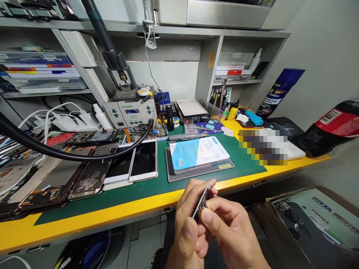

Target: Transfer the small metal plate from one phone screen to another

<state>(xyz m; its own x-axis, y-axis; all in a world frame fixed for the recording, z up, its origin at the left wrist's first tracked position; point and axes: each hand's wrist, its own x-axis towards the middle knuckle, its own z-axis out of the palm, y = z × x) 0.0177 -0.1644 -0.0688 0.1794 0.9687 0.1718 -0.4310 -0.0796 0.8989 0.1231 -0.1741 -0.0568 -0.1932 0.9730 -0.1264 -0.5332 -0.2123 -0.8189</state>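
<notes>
My left hand [186, 222] is wrapped around a thin phone [202, 200] just in front of the bench edge. The phone is tilted nearly edge-on, so its faces hardly show; dark inner parts are visible along the right side. My right hand [231, 228] is closed, thumb and index finger pinching a small dark part [202, 209] at the phone's inner side. Whether that part is loose or attached cannot be made out. Beyond the hands, a blue-and-white flat box [200, 153] lies on a grey perforated mat [171, 175].
Several phones and tablets, some opened, cover the left of the green mat [117, 196]; a white one [144, 160] lies nearest. A black hose [84, 157] arches over them from the soldering station [130, 112]. A cola bottle [328, 130] and spray can [280, 93] are at right.
</notes>
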